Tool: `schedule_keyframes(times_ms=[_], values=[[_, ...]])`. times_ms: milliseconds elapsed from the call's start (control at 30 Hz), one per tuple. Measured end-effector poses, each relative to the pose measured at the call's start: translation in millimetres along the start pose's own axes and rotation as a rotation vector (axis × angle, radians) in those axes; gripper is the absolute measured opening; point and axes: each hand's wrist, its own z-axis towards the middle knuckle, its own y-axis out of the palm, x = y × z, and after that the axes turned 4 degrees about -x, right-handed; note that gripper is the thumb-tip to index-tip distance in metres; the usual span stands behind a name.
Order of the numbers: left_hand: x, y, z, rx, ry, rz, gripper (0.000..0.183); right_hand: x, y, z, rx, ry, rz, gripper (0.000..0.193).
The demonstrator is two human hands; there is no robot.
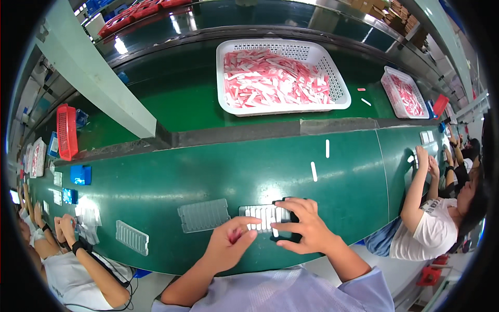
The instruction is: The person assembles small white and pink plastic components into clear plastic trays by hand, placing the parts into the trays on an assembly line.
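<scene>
A clear ribbed plastic tray (253,210) lies on the green bench in front of me, with several white strips side by side in its slots. My left hand (232,243) is at the tray's near left, index fingertip on the strips and thumb apart from it; the other fingers curl under. Over the right side of the tray, my right hand (306,226) has its fingers spread, the fingertips touching the tray and strips. One white strip (275,230) sticks out past the near edge by the right fingertips. Left of it lies another clear tray (204,215).
A third clear tray (132,238) lies farther left. Two loose white strips (314,171) rest beyond my hands. On the raised ledge stands a white basket (283,109) of pink and white strips. A pale post (104,78) rises at left. Other people work at both sides.
</scene>
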Motion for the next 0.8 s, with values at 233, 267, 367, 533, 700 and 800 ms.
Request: schedule_keyframes(times_ms=[233,267,367,533,700,800], values=[[-21.1,-14.8,-18.0,-0.349,-0.421,-1.313,0.041,-0.2,3.6,5.1,0.051,0.079,-0.102,0.051],[-21.8,-15.8,-18.8,-0.362,-0.421,-1.305,0.04,1.2,3.7,6.1,0.05,0.077,-0.099,0.051],[-25.1,-19.8,-19.9,-0.433,-0.338,-1.333,0.039,4.4,-0.4,4.3,-0.02,-0.014,-0.067,0.053],[-31.0,-20.8,-24.9,-0.419,-0.344,-1.239,0.038,-3.9,1.5,6.6,0.028,0.071,-0.162,0.059],[-28.7,-20.0,-23.0,-0.403,-0.347,-1.092,0.038,-4.9,8.7,2.1,0.109,0.083,-0.091,0.056],[-22.5,-15.1,-20.4,-0.408,-0.366,-1.146,0.036,-7.5,14.6,1.2,0.253,0.034,0.007,0.046]])
